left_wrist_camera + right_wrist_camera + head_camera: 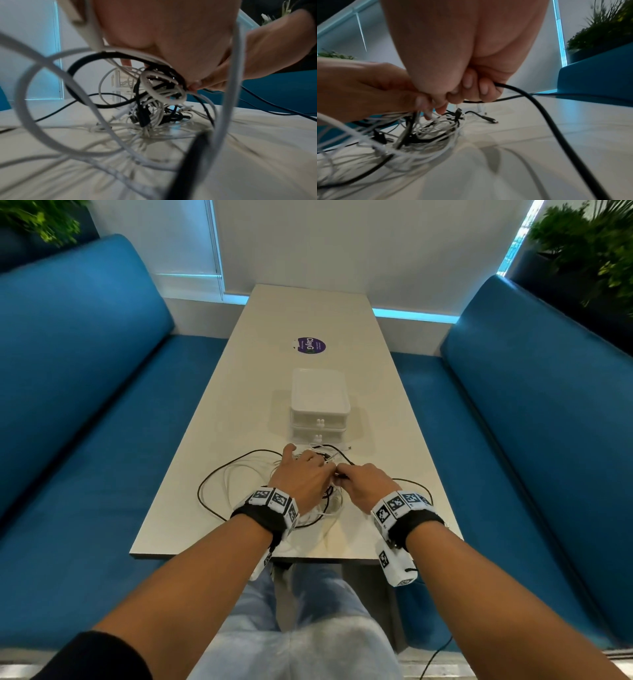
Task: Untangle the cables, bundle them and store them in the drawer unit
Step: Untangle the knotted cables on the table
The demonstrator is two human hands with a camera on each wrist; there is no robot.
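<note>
You are at the untangling step: your right hand (pixel 467 86) clenches a black cable (pixel 544 115) and your left hand (pixel 301 474) pinches the tangle (pixel 154 108) lying near the closed drawer unit (pixel 320 405), so next, I think, pull the black cable gently free.
</note>
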